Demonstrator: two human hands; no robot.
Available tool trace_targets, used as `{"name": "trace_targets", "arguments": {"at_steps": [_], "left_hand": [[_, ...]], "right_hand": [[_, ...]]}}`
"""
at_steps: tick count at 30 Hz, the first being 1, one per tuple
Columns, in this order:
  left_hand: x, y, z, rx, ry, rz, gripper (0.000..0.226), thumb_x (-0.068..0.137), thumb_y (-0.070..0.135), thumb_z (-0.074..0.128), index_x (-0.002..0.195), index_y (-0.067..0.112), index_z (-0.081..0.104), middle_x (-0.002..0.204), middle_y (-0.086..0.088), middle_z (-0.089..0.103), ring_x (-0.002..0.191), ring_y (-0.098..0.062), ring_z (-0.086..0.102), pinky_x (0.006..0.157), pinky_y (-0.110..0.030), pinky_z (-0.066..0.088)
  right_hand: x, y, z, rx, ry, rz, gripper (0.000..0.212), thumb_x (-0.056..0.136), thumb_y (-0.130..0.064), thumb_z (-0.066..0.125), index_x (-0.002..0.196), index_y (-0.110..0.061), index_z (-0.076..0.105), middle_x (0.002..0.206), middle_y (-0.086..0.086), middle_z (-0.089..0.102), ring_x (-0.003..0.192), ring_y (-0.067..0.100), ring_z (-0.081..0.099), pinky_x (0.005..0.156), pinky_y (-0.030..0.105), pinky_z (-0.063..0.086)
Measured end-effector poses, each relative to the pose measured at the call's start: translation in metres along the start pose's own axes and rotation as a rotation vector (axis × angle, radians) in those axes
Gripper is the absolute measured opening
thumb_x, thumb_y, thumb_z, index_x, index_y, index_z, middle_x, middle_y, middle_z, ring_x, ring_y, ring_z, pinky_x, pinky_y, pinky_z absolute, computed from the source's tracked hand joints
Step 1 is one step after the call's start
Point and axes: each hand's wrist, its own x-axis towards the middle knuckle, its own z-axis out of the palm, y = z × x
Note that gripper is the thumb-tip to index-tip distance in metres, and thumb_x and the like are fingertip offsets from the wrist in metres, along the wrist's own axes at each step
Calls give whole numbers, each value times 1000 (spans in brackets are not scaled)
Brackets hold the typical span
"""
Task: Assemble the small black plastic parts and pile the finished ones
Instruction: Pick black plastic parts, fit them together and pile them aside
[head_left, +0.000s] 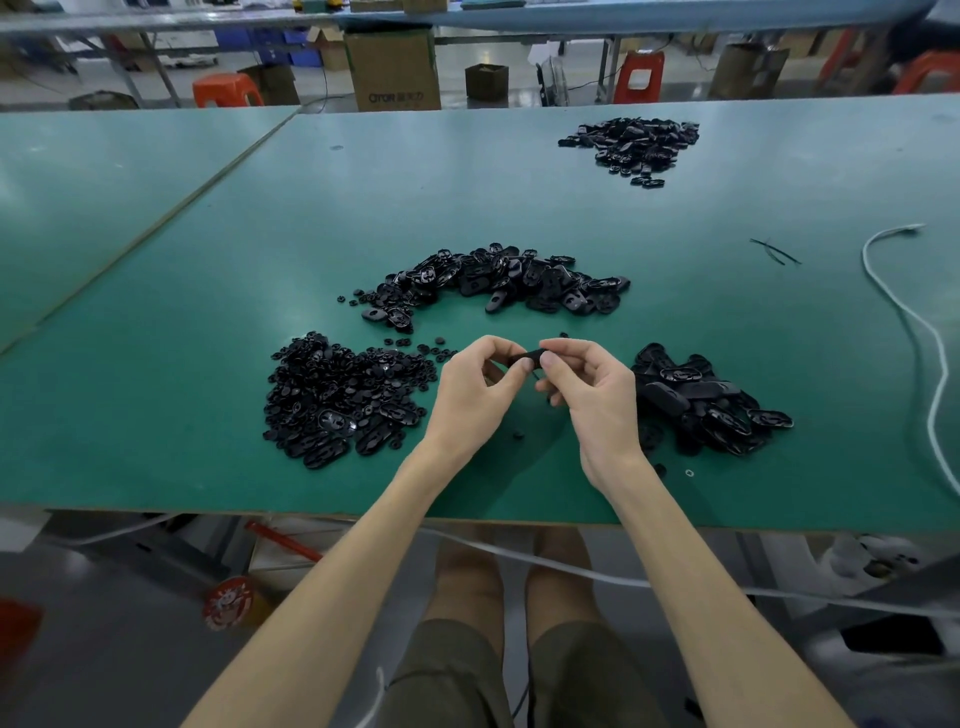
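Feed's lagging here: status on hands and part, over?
Left hand and right hand pinch one black part above the table. Left pile, right pile, middle pile nearby. Nothing blocking.

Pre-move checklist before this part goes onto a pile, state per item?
1. Grip: small black plastic part pinched between left hand and right hand: ok.
2. Assembly: fully snapped together? Cannot tell, the fingers cover it.
3. Stock: pile of small round black pieces lies close to the left hand: ok.
4. Drop spot: pile of black oval parts beside the right hand, nothing in between: ok.
5. Snag: white cable lies apart from every pile on the green table: ok.
6. Strays: loose black piece on the table under the hands: not ok.
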Motion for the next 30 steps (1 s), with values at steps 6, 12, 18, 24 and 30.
{"name": "trace_targets", "arguments": {"at_steps": [6, 12, 18, 24, 30], "left_hand": [[5, 26, 4, -59, 58, 66, 5, 91, 21, 76, 91, 25, 72, 85, 15, 72, 79, -6, 65, 66, -19, 46], [13, 73, 38, 108, -166, 194, 8, 83, 28, 84, 87, 30, 77, 85, 15, 65, 80, -1, 59, 85, -31, 51], [13, 89, 77, 389, -345, 318, 10, 93, 30, 74, 100, 25, 79, 95, 8, 68, 86, -14, 60, 91, -36, 45], [21, 92, 83, 458, -410, 278, 14, 95, 23, 69, 106, 22, 77, 102, 9, 75, 97, -17, 66, 97, -39, 46], [22, 79, 81, 268, -157, 129, 17, 98, 21, 63, 108, 17, 76, 111, -3, 68, 105, -21, 62, 102, -42, 44]], "right_hand": [[-1, -2, 4, -109, -86, -13, 22, 100, -4, 63, 109, -22, 71, 97, -7, 78, 83, 5, 73, 71, 25, 53], [-4, 3, -1, -193, -61, 97, 29, 101, 11, 50, 128, 10, 59, 118, 18, 69, 103, 25, 63, 90, 33, 51], [-11, -4, -8, 19, -213, 44, 31, 107, 3, 45, 136, 11, 51, 118, 17, 61, 88, 3, 68, 78, 19, 55], [-4, -1, -7, 50, -161, 111, 31, 106, 2, 50, 136, 8, 53, 108, 10, 65, 87, -1, 68, 75, 16, 54], [-6, -5, -3, 132, -50, 139, 35, 113, -18, 32, 133, 2, 53, 106, 12, 62, 87, 14, 67, 75, 26, 58]]}}
